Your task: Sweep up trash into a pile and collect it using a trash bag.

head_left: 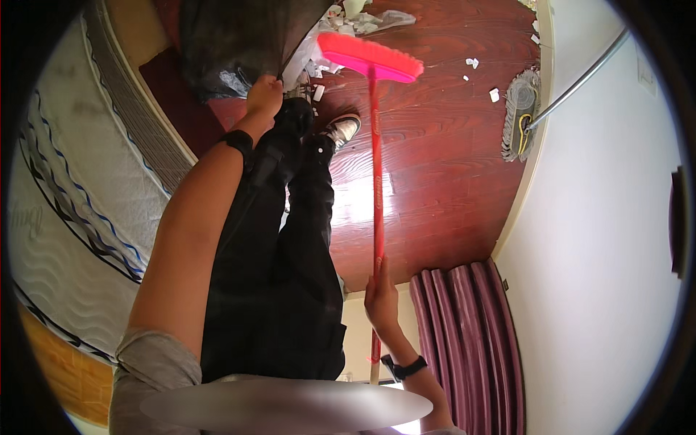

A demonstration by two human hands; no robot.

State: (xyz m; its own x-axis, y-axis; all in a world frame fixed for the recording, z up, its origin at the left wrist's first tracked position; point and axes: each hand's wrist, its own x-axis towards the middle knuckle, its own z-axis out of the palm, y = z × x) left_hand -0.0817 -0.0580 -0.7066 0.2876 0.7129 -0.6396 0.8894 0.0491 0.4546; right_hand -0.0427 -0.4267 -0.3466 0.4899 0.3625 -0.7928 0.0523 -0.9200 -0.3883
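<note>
My right hand [381,299] grips the red handle of a broom [375,167]. Its pink brush head [370,56] rests on the dark red wooden floor beside a heap of torn white paper scraps [341,25]. My left hand [264,96] reaches down and holds the rim of a black plastic rubbish bag [232,36] that stands open near the scraps. A black band sits on each wrist. My legs in black trousers [283,239] and one grey shoe [342,130] fill the middle of the view.
A bare white quilted mattress [65,188] lies along the left. A flat mop [519,116] with a metal pole leans against the white wall [609,239] on the right. Maroon curtains [471,341] hang at the lower right. Small paper bits [494,94] dot the floor.
</note>
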